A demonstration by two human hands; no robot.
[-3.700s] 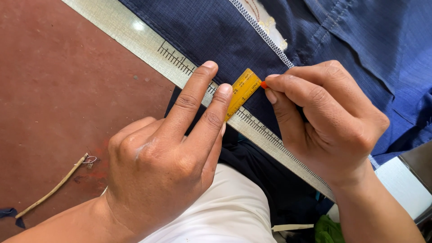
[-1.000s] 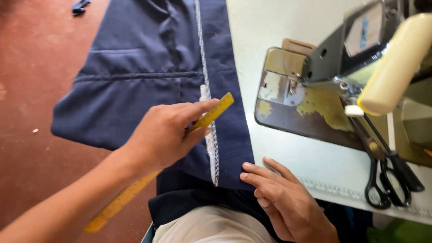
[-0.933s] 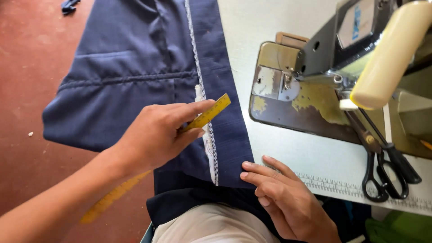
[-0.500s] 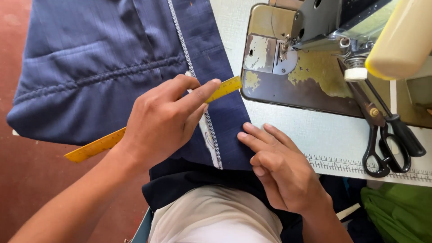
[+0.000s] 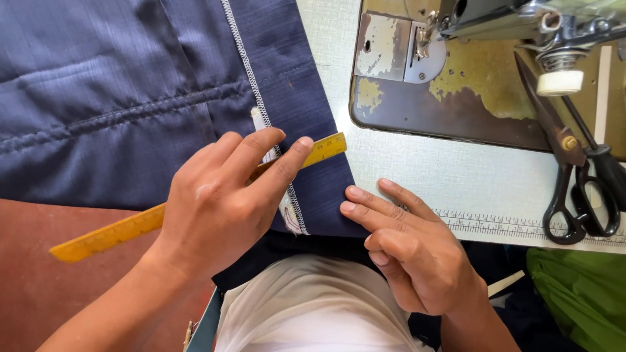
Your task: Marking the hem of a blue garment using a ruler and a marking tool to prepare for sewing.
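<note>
A dark blue garment (image 5: 124, 98) with a grey overlocked seam (image 5: 244, 65) lies across the sewing table. My left hand (image 5: 225, 195) presses a yellow ruler (image 5: 107, 234) flat across the seam, fingers spread over its right half. To its right, my right hand (image 5: 411, 244) holds nothing; its fingertips rest on the cloth's lower right edge (image 5: 332, 208) near the table's front.
A worn sewing machine bed (image 5: 456, 98) with its needle plate (image 5: 385, 55) sits at the upper right. Black scissors (image 5: 577, 182) lie at the right, over a printed measuring scale (image 5: 508, 225) on the white table edge. Green cloth (image 5: 580, 293) sits at the lower right.
Earlier both hands held the ruler against the table's scale. Since a second ago my left hand has brought the ruler lower across the seam, and my right hand slid up to the cloth's edge.
</note>
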